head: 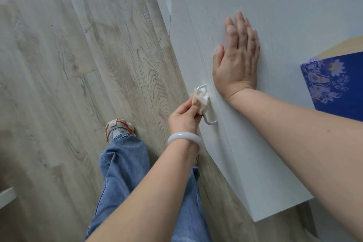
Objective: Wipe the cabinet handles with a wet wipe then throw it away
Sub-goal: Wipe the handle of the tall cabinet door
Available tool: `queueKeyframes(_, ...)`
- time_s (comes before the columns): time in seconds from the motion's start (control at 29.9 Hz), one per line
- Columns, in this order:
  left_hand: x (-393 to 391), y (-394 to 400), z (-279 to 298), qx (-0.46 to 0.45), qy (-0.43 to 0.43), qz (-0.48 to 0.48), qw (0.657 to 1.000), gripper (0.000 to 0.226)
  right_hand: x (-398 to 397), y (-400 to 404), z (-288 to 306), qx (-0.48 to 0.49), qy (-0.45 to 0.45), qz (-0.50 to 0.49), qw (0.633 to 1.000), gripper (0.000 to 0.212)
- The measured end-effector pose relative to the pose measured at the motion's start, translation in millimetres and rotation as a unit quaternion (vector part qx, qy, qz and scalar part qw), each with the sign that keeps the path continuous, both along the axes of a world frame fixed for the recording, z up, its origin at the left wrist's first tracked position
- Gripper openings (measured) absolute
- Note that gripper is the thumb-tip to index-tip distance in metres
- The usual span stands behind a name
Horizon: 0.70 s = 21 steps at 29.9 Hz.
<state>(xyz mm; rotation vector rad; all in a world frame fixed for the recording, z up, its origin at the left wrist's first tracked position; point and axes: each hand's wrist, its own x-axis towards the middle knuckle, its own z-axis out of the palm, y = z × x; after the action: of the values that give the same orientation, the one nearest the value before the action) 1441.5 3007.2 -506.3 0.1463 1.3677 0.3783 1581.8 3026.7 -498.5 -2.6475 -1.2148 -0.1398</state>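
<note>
Two bare forearms reach in from the lower edge toward a pale grey cabinet door (245,143), the landmark for everything else. Below and left of the door stand blue jeans (121,167) and a grey-and-red sneaker (119,128) on a floor (59,65) of weathered grey-brown wood-look planks. Against the door's near edge, the left hand (183,119), with a milky white bangle (183,139) on its wrist, pinches a crumpled wet wipe (200,99) with its fingers (193,109) curled round it, and the wipe is pressed against the silver bar cabinet handle (209,119) fixed close to that edge. Higher on the door face, just beyond the handle, the right hand (237,61) lies flat, its fingers straight, close together and pressed on the panel. To the door's right, a blue box (334,86) printed with pale flowers shows, with a strip of tan surface above it; no writing can be read on it. Past the door's far end, the planks meet a white panel.
</note>
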Motion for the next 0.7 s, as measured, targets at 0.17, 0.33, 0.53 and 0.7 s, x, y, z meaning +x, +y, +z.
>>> queueKeyframes(0.17, -11.0, 5.4, 10.0, -0.016, -0.020, -0.073, 0.997, 0.016, -0.1, -0.1, 0.8, -0.012, 0.004, 0.002, 1.000, 0.058)
queueKeyframes(0.33, 11.9, 37.3, 5.0, 0.014, 0.006, -0.081, 0.997, 0.015, -0.2, -0.7, 0.8, -0.004, 0.004, 0.002, 1.000, 0.058)
queueKeyframes(0.53, 7.3, -1.4, 4.2, 0.040, 0.024, -0.065, 0.997, 0.035, -0.4, -0.4, -0.2, 0.002, -0.004, 0.000, 1.000, 0.057)
queueKeyframes(0.7, -3.9, -30.6, 9.2, -0.013, 0.051, -0.076, 0.996, 0.033, -0.4, -0.5, -1.1, -0.005, -0.004, -0.002, 1.000, 0.057)
